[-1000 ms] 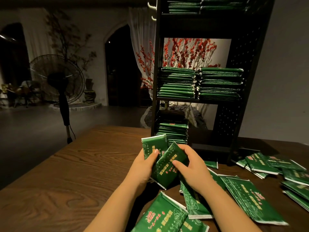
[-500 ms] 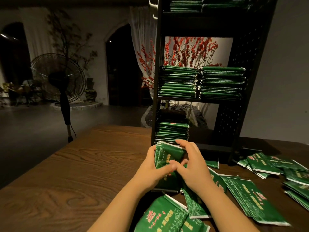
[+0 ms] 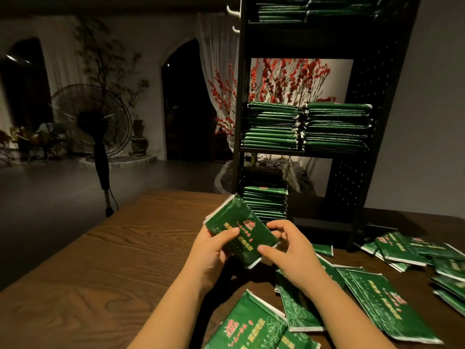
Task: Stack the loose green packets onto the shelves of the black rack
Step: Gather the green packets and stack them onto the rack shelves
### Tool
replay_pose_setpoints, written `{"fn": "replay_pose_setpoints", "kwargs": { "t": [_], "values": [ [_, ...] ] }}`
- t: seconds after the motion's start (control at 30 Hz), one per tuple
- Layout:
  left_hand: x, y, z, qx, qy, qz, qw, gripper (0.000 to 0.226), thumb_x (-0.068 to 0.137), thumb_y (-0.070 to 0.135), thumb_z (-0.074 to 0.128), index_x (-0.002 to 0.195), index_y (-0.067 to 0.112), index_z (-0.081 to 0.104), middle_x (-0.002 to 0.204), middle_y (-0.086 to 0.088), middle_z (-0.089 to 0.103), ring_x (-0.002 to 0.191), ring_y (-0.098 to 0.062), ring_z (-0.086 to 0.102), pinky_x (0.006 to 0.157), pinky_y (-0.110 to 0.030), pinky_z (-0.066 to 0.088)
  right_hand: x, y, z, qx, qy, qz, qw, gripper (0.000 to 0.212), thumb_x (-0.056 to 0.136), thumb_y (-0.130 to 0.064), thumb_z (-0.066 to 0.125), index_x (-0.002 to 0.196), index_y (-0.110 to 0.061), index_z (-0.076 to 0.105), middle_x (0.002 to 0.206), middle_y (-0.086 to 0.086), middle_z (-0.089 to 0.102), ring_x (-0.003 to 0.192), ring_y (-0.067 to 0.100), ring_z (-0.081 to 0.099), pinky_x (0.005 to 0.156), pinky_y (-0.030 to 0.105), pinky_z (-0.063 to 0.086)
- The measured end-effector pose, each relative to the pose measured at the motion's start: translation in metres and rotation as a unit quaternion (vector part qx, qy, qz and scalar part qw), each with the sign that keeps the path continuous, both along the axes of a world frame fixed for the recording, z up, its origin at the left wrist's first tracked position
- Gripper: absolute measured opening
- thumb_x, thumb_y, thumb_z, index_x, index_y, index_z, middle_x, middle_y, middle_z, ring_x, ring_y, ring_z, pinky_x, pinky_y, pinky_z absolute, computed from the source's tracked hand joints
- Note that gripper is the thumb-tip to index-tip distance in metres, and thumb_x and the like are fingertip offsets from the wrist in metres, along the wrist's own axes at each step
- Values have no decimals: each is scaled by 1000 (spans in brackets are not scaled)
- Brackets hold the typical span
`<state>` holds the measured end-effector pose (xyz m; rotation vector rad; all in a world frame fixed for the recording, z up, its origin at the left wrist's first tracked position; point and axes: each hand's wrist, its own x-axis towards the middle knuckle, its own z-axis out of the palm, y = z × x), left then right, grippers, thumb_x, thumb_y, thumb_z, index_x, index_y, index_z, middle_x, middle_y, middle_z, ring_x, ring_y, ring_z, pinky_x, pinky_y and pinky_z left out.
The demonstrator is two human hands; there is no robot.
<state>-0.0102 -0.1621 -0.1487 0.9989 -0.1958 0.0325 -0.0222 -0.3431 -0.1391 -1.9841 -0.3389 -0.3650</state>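
Two hands held one small bundle of green packets (image 3: 240, 234) between them in the head view, our only view. Our left hand (image 3: 212, 250) gripped the bundle's left long edge, thumb laid across the printed face; our right hand (image 3: 293, 250) pinched its right edge and near corner with curled fingers. How many packets were in the bundle we could not tell, though white edges showed at least two.

The bundle's long axis ran from its far-left corner to its near-right corner, tilted off the line of the black rack (image 3: 362, 157). Directly beyond the grip and touching it in the picture sat the short stack on the bottom shelf (image 3: 265, 202), with bare shelf space to its right. Higher above the grip, the middle shelf carried two full stacks (image 3: 304, 127). We judged the bottom stack the likely target: it lay straight ahead, about equally near both hands, and the bundle would need turning to match that stack's edges.

Nearer us and to the right of the grip, loose packets (image 3: 377, 303) lay scattered on the wooden table (image 3: 100, 273), closest to our right hand.
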Motion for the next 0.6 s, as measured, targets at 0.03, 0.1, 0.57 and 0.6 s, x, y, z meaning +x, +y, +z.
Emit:
{"fn": "replay_pose_setpoints", "kwargs": {
  "t": [0.03, 0.1, 0.57, 0.6],
  "values": [
    [2, 4, 1, 6, 9, 18, 1000, 53, 75, -3, 71, 124, 12, 57, 109, -16, 72, 94, -30, 72, 82, -44, 57, 0, -2, 2, 8, -6, -6, 1000, 30, 83, -13, 76, 102, -28, 58, 98, -8, 64, 83, 0, 62, 64, 11, 48],
    [5, 16, 1, 42, 30, 54, 997, 48, 80, -6, 66, 121, 15, 56, 102, -9, 74, 88, -24, 71, 84, -46, 54, 0, -7, 5, -14, -9, -17, 1000, 24, 84, -15, 74, 94, -29, 59, 93, -9, 65, 79, 4, 63, 65, 18, 53],
    [-4, 37, -11, 546, 18, 41, 837, 42, 80, 12, 56, 115, 36, 56, 109, 11, 68, 103, -7, 63, 98, -40, 51, 0, -8, -3, -330, 66, -42, 941, 66, 89, -51, 62, 141, -34, 25, 116, -7, 61, 85, 17, 54, 76, 32, 42],
    [-4, 36, -10, 544, 17, 43, 838, 41, 83, 11, 54, 116, 36, 56, 110, 10, 67, 103, -7, 62, 98, -39, 50, 0, -8, -3, -332, 62, -38, 941, 63, 91, -50, 61, 141, -33, 26, 105, -8, 62, 80, 15, 52, 72, 30, 39]
  ]
}}
